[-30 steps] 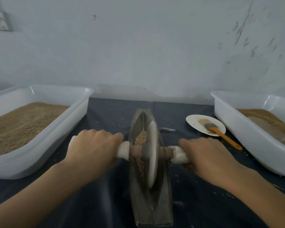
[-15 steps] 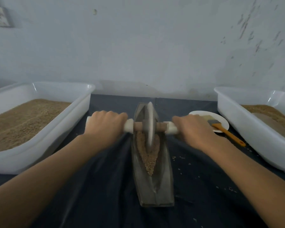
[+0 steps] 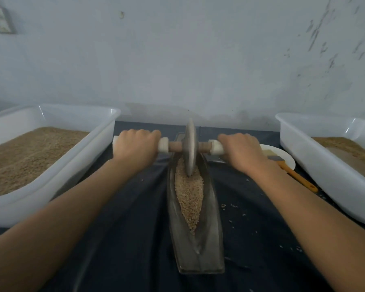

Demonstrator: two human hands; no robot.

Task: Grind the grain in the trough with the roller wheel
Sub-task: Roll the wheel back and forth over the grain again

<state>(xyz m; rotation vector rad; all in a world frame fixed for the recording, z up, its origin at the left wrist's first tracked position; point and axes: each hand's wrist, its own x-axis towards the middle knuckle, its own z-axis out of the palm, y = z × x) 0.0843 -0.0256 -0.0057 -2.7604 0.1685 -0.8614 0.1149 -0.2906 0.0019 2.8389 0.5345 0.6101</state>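
A long grey boat-shaped trough (image 3: 198, 247) lies on the dark cloth, pointing away from me. Tan grain (image 3: 189, 194) fills its groove. The grey roller wheel (image 3: 190, 148) stands upright at the trough's far end, its lower edge in the grain. A wooden axle with white handle ends runs through the wheel. My left hand (image 3: 135, 148) grips the left handle and my right hand (image 3: 239, 151) grips the right handle, both arms stretched forward.
A white tub (image 3: 76, 165) of tan grain stands at the left, another white tub (image 3: 316, 165) with grain at the right. A white plate (image 3: 287, 157) with an orange-handled brush (image 3: 293, 173) lies by the right tub. Loose grains dot the cloth (image 3: 238, 211).
Both hands have pushed the wheel away from me, from the trough's middle to its far end. More of the grain in the groove now shows.
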